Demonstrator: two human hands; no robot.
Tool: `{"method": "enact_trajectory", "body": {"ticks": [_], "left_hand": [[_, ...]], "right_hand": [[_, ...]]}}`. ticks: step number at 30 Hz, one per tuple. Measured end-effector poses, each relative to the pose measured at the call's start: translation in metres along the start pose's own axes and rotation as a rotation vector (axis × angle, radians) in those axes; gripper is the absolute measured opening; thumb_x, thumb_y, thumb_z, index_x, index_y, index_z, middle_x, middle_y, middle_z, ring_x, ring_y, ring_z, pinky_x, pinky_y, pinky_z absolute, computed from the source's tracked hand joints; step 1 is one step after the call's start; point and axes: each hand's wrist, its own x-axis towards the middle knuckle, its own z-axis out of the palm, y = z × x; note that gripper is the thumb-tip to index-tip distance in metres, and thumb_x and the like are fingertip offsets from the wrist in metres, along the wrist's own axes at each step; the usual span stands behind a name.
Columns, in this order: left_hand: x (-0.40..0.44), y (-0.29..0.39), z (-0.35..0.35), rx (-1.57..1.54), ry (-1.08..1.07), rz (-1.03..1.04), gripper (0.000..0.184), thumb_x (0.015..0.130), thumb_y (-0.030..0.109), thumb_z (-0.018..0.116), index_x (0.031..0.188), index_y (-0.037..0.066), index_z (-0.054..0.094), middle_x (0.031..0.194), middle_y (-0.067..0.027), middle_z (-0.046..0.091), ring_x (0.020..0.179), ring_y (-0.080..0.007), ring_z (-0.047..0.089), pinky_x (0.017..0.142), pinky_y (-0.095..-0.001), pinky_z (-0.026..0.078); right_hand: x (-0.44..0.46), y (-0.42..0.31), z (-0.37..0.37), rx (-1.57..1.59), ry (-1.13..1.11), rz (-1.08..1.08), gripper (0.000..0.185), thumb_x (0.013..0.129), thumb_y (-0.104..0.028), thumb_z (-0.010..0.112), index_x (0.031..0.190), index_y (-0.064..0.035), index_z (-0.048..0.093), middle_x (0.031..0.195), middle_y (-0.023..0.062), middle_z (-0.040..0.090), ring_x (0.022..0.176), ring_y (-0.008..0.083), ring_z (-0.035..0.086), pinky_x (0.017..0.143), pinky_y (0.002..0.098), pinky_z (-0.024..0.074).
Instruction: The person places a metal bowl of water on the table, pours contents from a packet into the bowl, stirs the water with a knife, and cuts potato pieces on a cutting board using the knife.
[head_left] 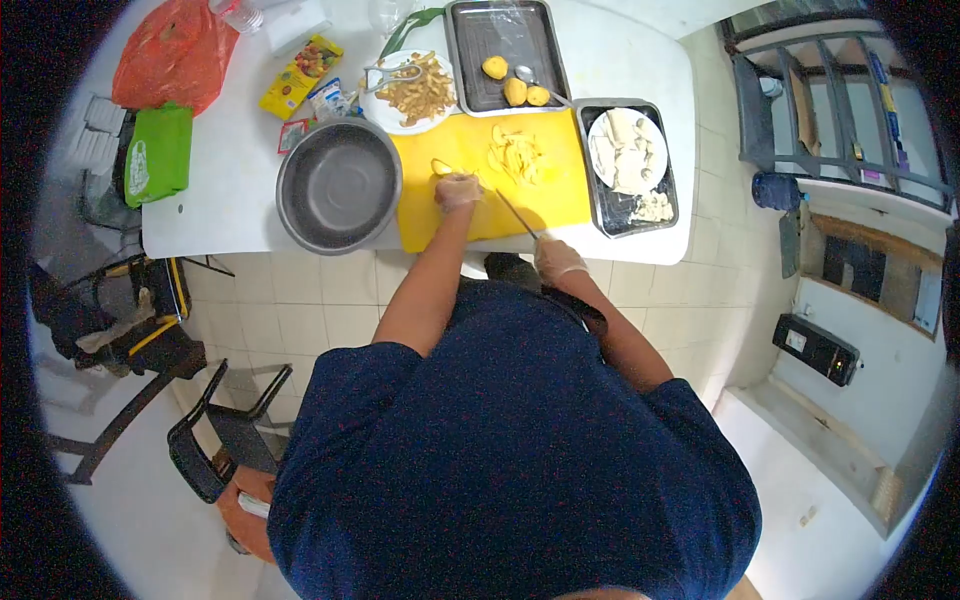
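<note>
My right hand (558,260), in a clear plastic glove, is closed round the handle of a knife (516,212). The blade points forward and left over a yellow cutting board (420,222). My left hand (457,190), also gloved, is closed on a yellow potato piece (440,167) at the board's left side; the fingers hide part of it. To the right of that hand, a pile of cut potato slices (517,157) lies on the board. Beyond the board, peeled potatoes (515,92) and a spoon (525,74) rest in a dark metal tray (462,60).
Left of the board stands a grey basin (340,187). A white plate of brown strips (412,95) sits behind it, near a yellow packet (300,77). At right, a tray (608,222) holds a plate of pale pieces (628,150). Red (175,55) and green bags (158,155) lie far left.
</note>
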Motion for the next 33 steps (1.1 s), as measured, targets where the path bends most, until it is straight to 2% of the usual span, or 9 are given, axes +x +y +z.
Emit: {"method": "enact_trajectory", "body": {"ticks": [1, 4, 11, 13, 16, 19, 25, 31, 33], "left_hand": [[-0.013, 0.010, 0.002, -0.086, -0.026, -0.033, 0.014, 0.070, 0.009, 0.067, 0.060, 0.006, 0.058, 0.054, -0.0039, 0.057, 0.045, -0.0175, 0.057, 0.040, -0.0330, 0.045], [-0.026, 0.033, 0.011, 0.306, 0.101, -0.011, 0.017, 0.072, 0.006, 0.064, 0.058, 0.007, 0.054, 0.054, -0.0033, 0.054, 0.044, -0.0177, 0.056, 0.038, -0.0327, 0.043], [-0.030, 0.040, 0.003, 0.019, 0.001, -0.118, 0.015, 0.073, 0.009, 0.063, 0.060, 0.007, 0.054, 0.053, -0.0018, 0.052, 0.044, -0.0174, 0.054, 0.041, -0.0310, 0.044], [-0.033, 0.038, 0.008, 0.149, 0.088, -0.048, 0.012, 0.072, 0.014, 0.064, 0.064, 0.006, 0.058, 0.054, -0.0032, 0.054, 0.047, -0.0191, 0.057, 0.045, -0.0325, 0.046], [-0.026, 0.029, 0.006, 0.146, 0.078, -0.016, 0.007, 0.071, 0.007, 0.066, 0.067, 0.004, 0.061, 0.059, -0.0050, 0.061, 0.047, -0.0162, 0.058, 0.046, -0.0312, 0.049], [-0.016, 0.020, 0.004, 0.485, 0.079, 0.073, 0.010, 0.074, 0.008, 0.065, 0.066, 0.004, 0.060, 0.057, -0.0064, 0.060, 0.047, -0.0169, 0.059, 0.044, -0.0311, 0.048], [-0.009, 0.010, 0.008, 0.480, 0.142, 0.080, 0.011, 0.074, 0.010, 0.065, 0.065, 0.004, 0.062, 0.058, -0.0063, 0.061, 0.048, -0.0168, 0.059, 0.045, -0.0301, 0.048], [-0.033, 0.043, 0.009, 0.683, 0.169, 0.129, 0.017, 0.072, 0.021, 0.066, 0.066, 0.005, 0.068, 0.059, -0.0046, 0.063, 0.048, -0.0181, 0.060, 0.050, -0.0315, 0.050], [-0.033, 0.046, 0.013, 0.774, 0.259, 0.135, 0.015, 0.071, 0.020, 0.065, 0.068, 0.006, 0.069, 0.063, -0.0109, 0.065, 0.057, -0.0240, 0.063, 0.059, -0.0339, 0.051]], "right_hand": [[0.002, -0.001, 0.002, 0.005, -0.003, -0.028, 0.025, 0.085, -0.019, 0.045, 0.092, -0.0011, 0.061, 0.093, 0.0242, 0.063, 0.089, 0.0373, 0.063, 0.077, 0.0468, 0.0492], [0.023, -0.005, 0.001, 0.008, 0.023, -0.092, 0.026, 0.086, -0.020, 0.044, 0.091, -0.0009, 0.062, 0.091, 0.0238, 0.063, 0.088, 0.0370, 0.063, 0.077, 0.0461, 0.0496], [0.047, -0.028, -0.005, -0.048, 0.064, -0.088, 0.028, 0.087, -0.021, 0.043, 0.091, -0.0019, 0.063, 0.091, 0.0222, 0.064, 0.086, 0.0367, 0.064, 0.076, 0.0450, 0.0511], [0.047, -0.032, -0.010, -0.078, 0.050, -0.084, 0.028, 0.088, -0.021, 0.042, 0.092, -0.0024, 0.063, 0.092, 0.0219, 0.065, 0.085, 0.0366, 0.064, 0.075, 0.0448, 0.0515], [0.049, -0.033, -0.011, -0.116, 0.049, -0.100, 0.029, 0.089, -0.021, 0.041, 0.091, -0.0027, 0.063, 0.092, 0.0215, 0.065, 0.085, 0.0360, 0.065, 0.075, 0.0446, 0.0519], [0.054, -0.031, -0.008, -0.141, 0.053, -0.093, 0.028, 0.089, -0.020, 0.042, 0.091, -0.0024, 0.063, 0.092, 0.0215, 0.065, 0.086, 0.0355, 0.065, 0.075, 0.0444, 0.0519], [0.061, -0.027, -0.003, -0.144, 0.048, -0.122, 0.024, 0.087, -0.018, 0.045, 0.091, -0.0021, 0.062, 0.094, 0.0221, 0.064, 0.087, 0.0351, 0.065, 0.076, 0.0443, 0.0518], [0.055, -0.029, -0.003, -0.122, 0.047, -0.124, 0.025, 0.087, -0.018, 0.045, 0.092, -0.0014, 0.062, 0.095, 0.0219, 0.064, 0.088, 0.0354, 0.064, 0.077, 0.0448, 0.0509], [0.050, -0.027, -0.004, -0.107, 0.033, -0.127, 0.025, 0.087, -0.018, 0.044, 0.093, -0.0013, 0.062, 0.095, 0.0217, 0.064, 0.089, 0.0358, 0.063, 0.078, 0.0454, 0.0503]]}}
